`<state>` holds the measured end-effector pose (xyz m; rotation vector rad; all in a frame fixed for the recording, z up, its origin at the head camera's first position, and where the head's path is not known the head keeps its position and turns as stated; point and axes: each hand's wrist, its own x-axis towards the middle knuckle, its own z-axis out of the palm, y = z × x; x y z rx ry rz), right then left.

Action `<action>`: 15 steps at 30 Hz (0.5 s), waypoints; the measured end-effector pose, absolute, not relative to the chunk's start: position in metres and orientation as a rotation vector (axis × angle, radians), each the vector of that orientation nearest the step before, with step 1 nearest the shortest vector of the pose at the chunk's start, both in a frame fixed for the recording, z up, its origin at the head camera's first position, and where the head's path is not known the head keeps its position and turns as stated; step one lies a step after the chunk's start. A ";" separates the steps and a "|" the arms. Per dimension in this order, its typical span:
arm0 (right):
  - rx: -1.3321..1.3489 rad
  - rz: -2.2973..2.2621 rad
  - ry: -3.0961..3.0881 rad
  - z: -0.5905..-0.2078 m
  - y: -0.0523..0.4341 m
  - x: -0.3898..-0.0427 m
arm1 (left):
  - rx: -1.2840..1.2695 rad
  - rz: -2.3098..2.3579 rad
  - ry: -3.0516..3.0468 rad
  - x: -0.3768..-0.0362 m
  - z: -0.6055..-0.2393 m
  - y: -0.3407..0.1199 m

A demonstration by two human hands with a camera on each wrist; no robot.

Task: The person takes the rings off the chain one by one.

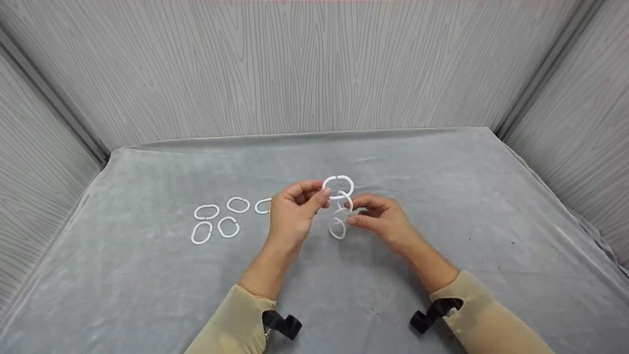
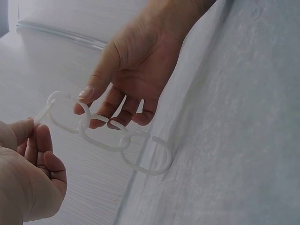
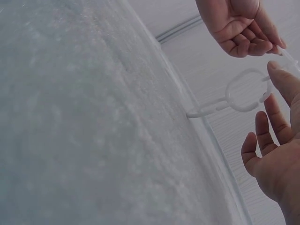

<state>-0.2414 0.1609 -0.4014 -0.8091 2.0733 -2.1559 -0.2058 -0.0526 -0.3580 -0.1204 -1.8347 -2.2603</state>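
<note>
A short chain of white plastic rings hangs between my hands above the grey cloth table. My left hand pinches the top ring between thumb and forefinger. My right hand holds a lower ring of the chain lightly between thumb and fingers. The bottom ring touches the cloth. In the left wrist view the chain runs from my left hand past the right hand. The right wrist view shows the chain beside my right hand, with the left hand above.
Several loose white rings lie on the cloth to the left of my hands. Grey wood-grain walls close in the table at the back and both sides. Black wrist straps show at my sleeves.
</note>
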 end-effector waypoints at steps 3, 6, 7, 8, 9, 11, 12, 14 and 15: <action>-0.816 -2.151 2.082 -0.402 0.161 -0.242 | -0.120 -2.270 -1.836 -0.206 -0.358 -0.052; -0.821 -2.156 2.080 -0.403 0.162 -0.242 | -0.122 -2.272 -1.834 -0.206 -0.358 -0.052; -0.824 -2.159 2.075 -0.403 0.162 -0.242 | -0.124 -2.271 -1.831 -0.206 -0.358 -0.052; -0.825 -2.162 2.069 -0.403 0.161 -0.242 | -0.124 -2.268 -1.831 -0.206 -0.358 -0.053; -0.823 -2.165 2.066 -0.403 0.161 -0.242 | -0.125 -2.264 -1.830 -0.206 -0.358 -0.053; -0.812 -2.166 2.064 -0.403 0.162 -0.243 | -0.127 -2.259 -1.827 -0.207 -0.358 -0.054; -0.805 -2.168 2.064 -0.403 0.162 -0.243 | -0.126 -2.257 -1.826 -0.207 -0.358 -0.054; -0.787 -2.170 2.071 -0.402 0.163 -0.243 | -0.122 -2.253 -1.823 -0.207 -0.359 -0.056; -0.777 -2.171 2.074 -0.402 0.163 -0.243 | -0.124 -2.250 -1.822 -0.207 -0.359 -0.056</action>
